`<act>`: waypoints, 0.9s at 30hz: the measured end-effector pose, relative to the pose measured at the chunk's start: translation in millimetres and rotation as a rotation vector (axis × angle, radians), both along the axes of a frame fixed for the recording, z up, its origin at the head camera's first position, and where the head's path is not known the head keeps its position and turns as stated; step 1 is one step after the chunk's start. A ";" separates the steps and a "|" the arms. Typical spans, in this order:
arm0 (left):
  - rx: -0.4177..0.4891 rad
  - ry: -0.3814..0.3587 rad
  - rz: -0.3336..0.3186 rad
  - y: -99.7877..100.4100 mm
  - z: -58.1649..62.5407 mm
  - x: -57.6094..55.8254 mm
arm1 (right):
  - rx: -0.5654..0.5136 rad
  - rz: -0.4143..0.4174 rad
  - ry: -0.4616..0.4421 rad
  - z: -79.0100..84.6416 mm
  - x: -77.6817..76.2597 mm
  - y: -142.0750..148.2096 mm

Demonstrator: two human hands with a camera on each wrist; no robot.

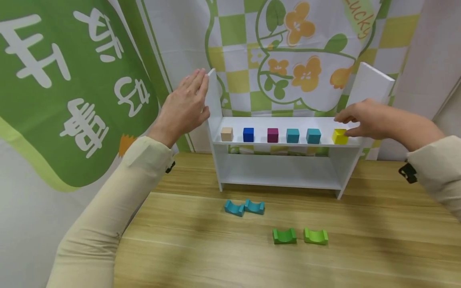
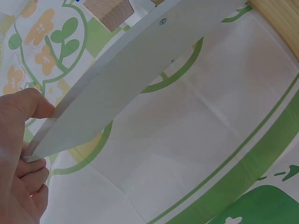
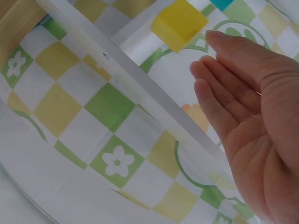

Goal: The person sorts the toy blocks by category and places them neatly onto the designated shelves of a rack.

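A small white two-tier shelf [image 1: 281, 172] stands on the table. My left hand [image 1: 185, 106] holds its left side panel [image 2: 117, 79] near the top, with the thumb against the panel's edge. At the right end of the upper tier sits a yellow cube [image 1: 340, 137]. Beside it is my right hand [image 1: 374, 120], its thumb and fingers apart and not around the cube; the thumb tip [image 3: 215, 37] is very near the cube. Leftward along the tier stand two teal cubes [image 1: 313, 136], a maroon cube [image 1: 272, 135], a blue cube [image 1: 248, 135] and a plain wooden cube [image 1: 227, 134].
In front of the shelf, two blue arched blocks [image 1: 254, 207] lie touching or nearly so. A dark green arched block [image 1: 284, 236] and a light green one [image 1: 315, 236] lie closer to me on the wooden table [image 1: 216, 260]. A patterned cloth [image 1: 237, 48] hangs behind.
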State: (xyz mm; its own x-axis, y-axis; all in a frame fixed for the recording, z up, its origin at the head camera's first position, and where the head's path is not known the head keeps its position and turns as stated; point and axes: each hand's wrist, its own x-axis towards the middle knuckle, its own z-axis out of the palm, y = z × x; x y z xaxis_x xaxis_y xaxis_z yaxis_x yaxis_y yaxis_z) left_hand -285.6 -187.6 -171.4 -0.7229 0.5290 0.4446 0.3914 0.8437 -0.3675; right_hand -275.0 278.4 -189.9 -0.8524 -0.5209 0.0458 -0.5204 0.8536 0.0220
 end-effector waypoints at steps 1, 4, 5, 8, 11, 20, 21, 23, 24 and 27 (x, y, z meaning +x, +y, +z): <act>0.001 0.000 0.000 0.1 0.1 0.1 | -0.003 0.003 0.010 1.8 1.8 -0.4; 0.006 -0.001 -0.003 0.3 0.0 0.4 | -0.012 0.022 0.040 5.3 7.8 -1.3; 0.006 0.000 -0.003 0.3 0.0 0.4 | -0.018 0.032 0.050 5.9 10.1 -1.6; 0.007 0.002 -0.006 0.2 -0.1 0.3 | -0.032 0.059 0.081 6.2 17.4 -2.8; 0.005 0.005 -0.007 -0.1 0.0 -0.1 | -0.047 0.078 0.099 4.4 24.5 -5.1; 0.006 0.002 -0.008 -0.3 0.5 -0.3 | -0.088 0.135 0.081 -15.6 39.9 -9.1; 0.008 0.001 -0.008 -0.3 0.4 -0.3 | -0.089 0.137 0.072 -19.6 41.4 -9.4; 0.008 0.000 -0.007 -0.3 0.4 -0.3 | -0.095 0.153 0.058 -28.6 44.7 -9.6; 0.007 -0.001 -0.006 -0.4 0.4 -0.2 | -0.100 0.158 0.047 -33.6 46.3 -9.5; 0.004 -0.005 -0.001 -0.4 0.5 -0.2 | -0.113 0.177 0.009 -49.5 51.4 -9.5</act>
